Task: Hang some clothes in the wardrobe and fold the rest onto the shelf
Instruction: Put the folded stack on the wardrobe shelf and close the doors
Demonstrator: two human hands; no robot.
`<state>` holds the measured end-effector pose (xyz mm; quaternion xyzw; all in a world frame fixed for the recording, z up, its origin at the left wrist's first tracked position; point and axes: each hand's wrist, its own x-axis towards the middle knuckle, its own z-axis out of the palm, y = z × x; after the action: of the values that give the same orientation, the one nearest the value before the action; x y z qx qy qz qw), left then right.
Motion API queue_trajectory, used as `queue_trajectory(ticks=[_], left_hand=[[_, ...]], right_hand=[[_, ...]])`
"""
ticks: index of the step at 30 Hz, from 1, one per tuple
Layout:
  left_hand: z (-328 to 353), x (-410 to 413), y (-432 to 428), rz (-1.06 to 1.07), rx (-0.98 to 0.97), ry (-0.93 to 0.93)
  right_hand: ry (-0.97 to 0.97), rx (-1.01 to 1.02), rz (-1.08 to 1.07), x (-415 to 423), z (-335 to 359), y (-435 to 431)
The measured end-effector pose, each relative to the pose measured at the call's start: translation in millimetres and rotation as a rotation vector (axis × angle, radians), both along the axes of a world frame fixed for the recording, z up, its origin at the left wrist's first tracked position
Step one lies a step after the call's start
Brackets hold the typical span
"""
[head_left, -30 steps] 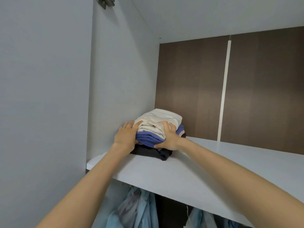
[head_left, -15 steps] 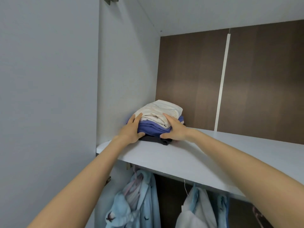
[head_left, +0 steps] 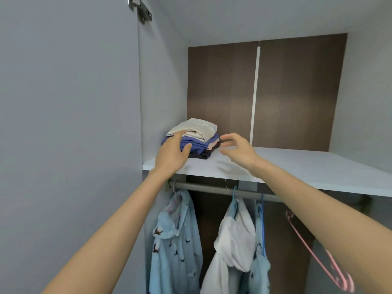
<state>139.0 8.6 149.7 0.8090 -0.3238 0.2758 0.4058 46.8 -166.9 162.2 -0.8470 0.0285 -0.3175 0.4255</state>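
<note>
The folded stack was laid lengthwise along the shelf, with its folds turned rightward. The left hand and right hand were held slack, and nothing was grasped.

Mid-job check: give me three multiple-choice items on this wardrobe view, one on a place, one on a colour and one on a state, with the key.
1. Where on the shelf does the folded stack lie?
A) at its left end, by the side wall
B) in the middle
C) at its right end

2. What colour is the top garment of the stack?
A) black
B) cream
C) red

3. How is the right hand?
A) gripping the stack
B) holding a hanger
C) open, clear of the stack

Key:
1 A, the stack sits close to the side wall.
2 B, cream fabric lies above the blue layer.
3 C, its fingers are spread, with a gap to the stack.
</note>
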Motion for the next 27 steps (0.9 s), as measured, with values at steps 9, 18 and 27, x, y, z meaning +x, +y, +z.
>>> queue_trajectory(ticks=[9, 18, 27], left_hand=[[-1.4, -111.3, 46.7, -0.08, -0.127, 0.058], [-35.4, -241.5, 107.8, -0.065, -0.172, 0.105], [-60.8, -328.2, 181.8, 0.016, -0.209, 0.049]], right_hand=[[-0.006, 0.002, -0.004, -113.7, -10.8, 43.1], [0.036, 0.042, 0.036, -220.8, -63.2, 86.5], [0.065, 0.061, 0.126, -311.3, -85.2, 156.8]])
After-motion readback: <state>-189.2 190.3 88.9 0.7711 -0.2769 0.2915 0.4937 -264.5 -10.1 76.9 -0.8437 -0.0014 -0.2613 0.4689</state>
